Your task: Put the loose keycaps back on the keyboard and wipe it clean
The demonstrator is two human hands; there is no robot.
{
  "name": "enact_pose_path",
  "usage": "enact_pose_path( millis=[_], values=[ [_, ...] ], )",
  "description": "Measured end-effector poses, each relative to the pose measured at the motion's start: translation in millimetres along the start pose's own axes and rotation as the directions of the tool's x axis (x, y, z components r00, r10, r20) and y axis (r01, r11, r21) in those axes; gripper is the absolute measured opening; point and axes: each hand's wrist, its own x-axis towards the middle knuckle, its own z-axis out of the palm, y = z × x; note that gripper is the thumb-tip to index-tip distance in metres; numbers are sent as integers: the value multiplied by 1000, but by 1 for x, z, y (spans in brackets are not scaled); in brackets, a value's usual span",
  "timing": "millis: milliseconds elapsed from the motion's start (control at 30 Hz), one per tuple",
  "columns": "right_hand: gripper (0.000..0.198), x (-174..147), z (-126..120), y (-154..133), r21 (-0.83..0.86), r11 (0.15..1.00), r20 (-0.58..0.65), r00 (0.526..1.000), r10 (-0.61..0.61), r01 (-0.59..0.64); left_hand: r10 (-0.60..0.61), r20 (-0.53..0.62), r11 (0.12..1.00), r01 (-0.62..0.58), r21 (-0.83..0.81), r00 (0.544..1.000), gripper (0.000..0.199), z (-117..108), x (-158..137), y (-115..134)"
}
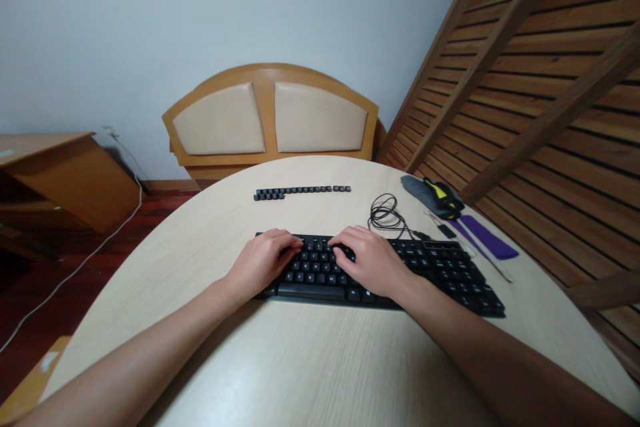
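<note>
A black keyboard (313, 291) lies flat across the round table, its long side towards me. My left hand (260, 260) rests over its left part, fingers curled and the thumb close to the index finger at the upper key rows. Over the middle, my right hand (373, 257) bends its fingers and thumb down onto the same upper rows. Anything between the fingertips of either hand is too small or hidden to make out. Beyond the keyboard, small black keycaps (303, 190) stand lined up in a long row, with a shorter row in front at the left.
The keyboard's coiled black cable (385, 213) lies behind it. To the right are a grey and yellow glove-like item (435, 197), a purple strip (489, 237) and a thin metal tool (493, 263). A padded wooden headboard (270, 157) and slatted wooden panel (500, 93) stand beyond the table (200, 240).
</note>
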Motion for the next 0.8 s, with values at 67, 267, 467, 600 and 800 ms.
enact_pose_path(
  millis=[67, 267, 467, 600, 800],
  values=[
    [16, 0, 0, 0, 3, 1000, 5, 1000, 1, -1, 24, 23, 999, -25, 27, 999, 22, -4, -1, 4],
    [15, 0, 0, 0, 4, 1000, 3, 1000, 4, -4, 93, 74, 993, -98, 67, 993, 27, -14, -4, 13],
    [16, 0, 0, 0, 4, 1000, 6, 1000, 6, -6, 92, 130, 986, -108, 124, 987, 30, -18, -7, 17],
    [16, 0, 0, 0, 3, 1000, 1, 1000, 6, -6, 90, 170, 977, -120, 178, 981, 33, -19, -8, 22],
    [15, 0, 0, 0, -2, 1000, 10, 1000, 5, -5, 111, 183, 964, -151, 221, 977, 30, -20, -10, 29]
  ],
)
